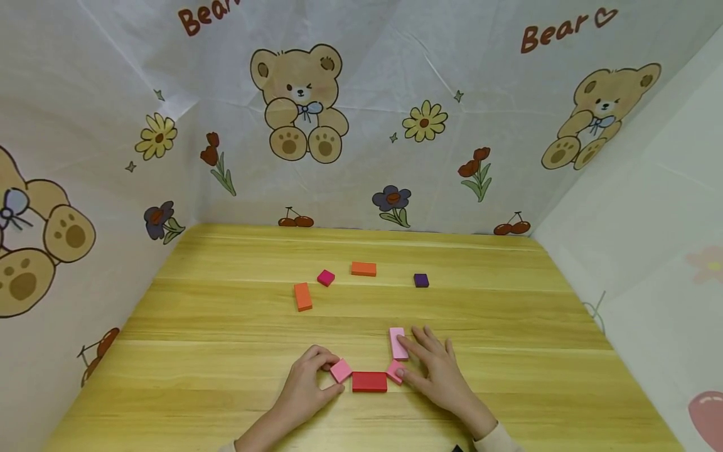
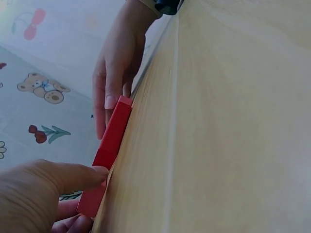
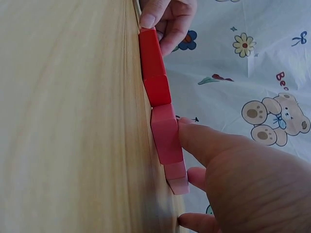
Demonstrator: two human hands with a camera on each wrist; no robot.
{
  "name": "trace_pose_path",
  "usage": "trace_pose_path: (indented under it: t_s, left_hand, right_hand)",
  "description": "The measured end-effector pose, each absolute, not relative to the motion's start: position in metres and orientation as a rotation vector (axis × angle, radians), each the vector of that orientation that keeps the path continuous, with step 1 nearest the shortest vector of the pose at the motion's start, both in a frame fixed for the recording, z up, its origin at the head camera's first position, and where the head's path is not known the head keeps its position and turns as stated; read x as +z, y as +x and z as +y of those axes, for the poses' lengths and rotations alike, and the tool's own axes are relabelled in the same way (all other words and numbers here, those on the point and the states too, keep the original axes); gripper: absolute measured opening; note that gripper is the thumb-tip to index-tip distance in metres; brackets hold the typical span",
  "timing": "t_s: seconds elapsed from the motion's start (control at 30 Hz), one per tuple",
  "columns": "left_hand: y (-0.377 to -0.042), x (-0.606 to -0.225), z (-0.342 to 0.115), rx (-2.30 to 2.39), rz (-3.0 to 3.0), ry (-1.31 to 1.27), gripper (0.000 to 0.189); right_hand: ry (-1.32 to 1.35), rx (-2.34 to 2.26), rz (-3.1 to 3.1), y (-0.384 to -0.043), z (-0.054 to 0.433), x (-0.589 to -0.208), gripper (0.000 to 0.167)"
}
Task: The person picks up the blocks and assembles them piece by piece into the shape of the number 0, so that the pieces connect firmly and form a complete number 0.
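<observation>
Flat on the wooden table, a red rectangular block (image 1: 369, 382) lies between two small pink square blocks, each turned with a corner toward it. My left hand (image 1: 305, 384) pinches the left pink square block (image 1: 341, 370) between thumb and forefinger. On the other side, the thumb of my right hand (image 1: 439, 371) rests on the right pink square block (image 1: 395, 370). Its forefinger touches a light pink rectangular block (image 1: 397, 342) that runs away from me. In the right wrist view, the red block (image 3: 154, 63) and pink square block (image 3: 165, 133) sit end to end.
Farther back lie two orange rectangular blocks (image 1: 364, 269) (image 1: 303, 297), a magenta square block (image 1: 326, 278) and a dark purple square block (image 1: 421, 280). A bear-patterned cloth (image 1: 361, 188) stands along the back and sides of the wooden table (image 1: 226, 301).
</observation>
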State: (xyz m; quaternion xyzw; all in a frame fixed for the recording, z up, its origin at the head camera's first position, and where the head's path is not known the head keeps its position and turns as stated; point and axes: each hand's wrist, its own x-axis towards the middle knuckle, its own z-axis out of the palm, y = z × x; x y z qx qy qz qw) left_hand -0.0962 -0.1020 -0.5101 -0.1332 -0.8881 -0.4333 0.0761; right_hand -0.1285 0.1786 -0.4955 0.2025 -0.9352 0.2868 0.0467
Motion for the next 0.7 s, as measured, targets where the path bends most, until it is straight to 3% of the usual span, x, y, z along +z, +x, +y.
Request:
trace_pose_path:
  t_s: [0.4,0.7]
  left_hand:
    - [-0.104,-0.491,-0.109,-1.224,-2.61,-0.387,0.054]
    - [-0.158,-0.477,-0.157,-1.265,-2.619,-0.146,0.063]
  right_hand:
    - [0.614,0.866,-2.851,-0.129,0.18,-0.494,0.057]
    - [0.616,0.883,-2.866,-0.128,0.179,-0.493,0.057]
